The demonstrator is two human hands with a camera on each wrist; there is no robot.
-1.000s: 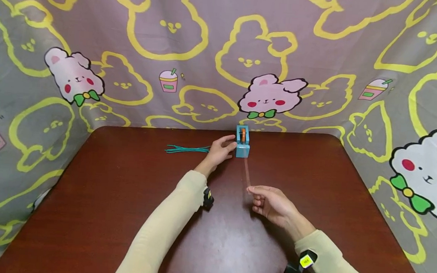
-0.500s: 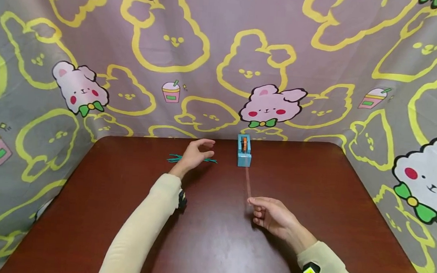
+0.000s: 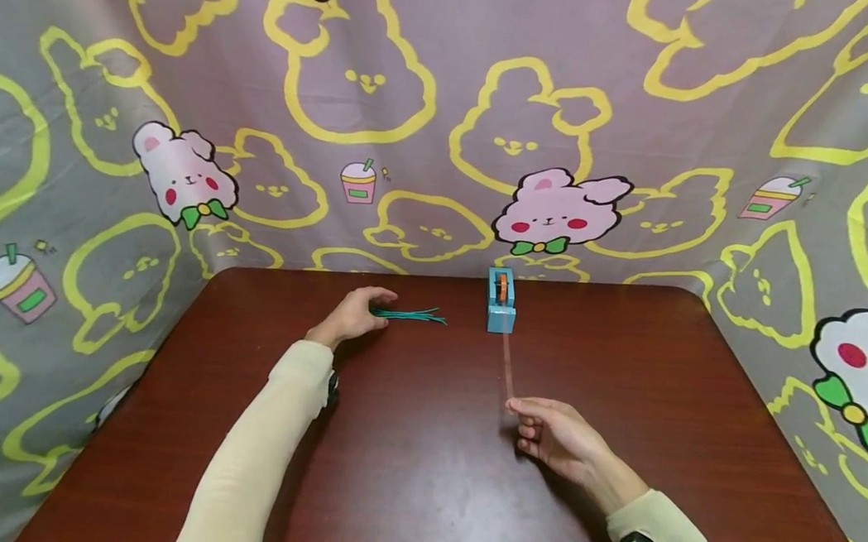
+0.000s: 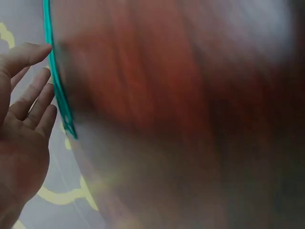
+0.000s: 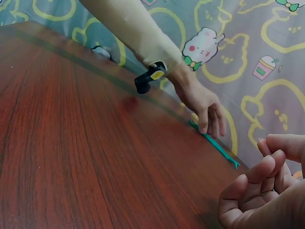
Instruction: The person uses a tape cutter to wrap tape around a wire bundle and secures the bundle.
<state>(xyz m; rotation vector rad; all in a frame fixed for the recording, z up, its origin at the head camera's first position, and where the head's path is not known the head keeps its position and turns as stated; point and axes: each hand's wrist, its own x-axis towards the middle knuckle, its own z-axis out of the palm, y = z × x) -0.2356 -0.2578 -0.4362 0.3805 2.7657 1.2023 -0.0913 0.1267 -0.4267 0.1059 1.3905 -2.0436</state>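
My right hand pinches the free end of a clear tape strip between thumb and forefinger. The strip runs taut from a blue tape dispenser with an orange core, which stands near the table's back edge. To its left lies a bundle of thin teal cords. Over the left end of that bundle is my left hand, hiding part of it. In the left wrist view the fingers of the left hand are fairly straight beside the cords; contact is hard to tell.
The dark brown wooden table has a patterned curtain behind it and along both sides. A small black camera is strapped to the left wrist over a cream sleeve.
My left hand has left the dispenser's side and moved left to the teal cords. The right hand still holds the tape end, in nearly the same place. The head view has shifted slightly.
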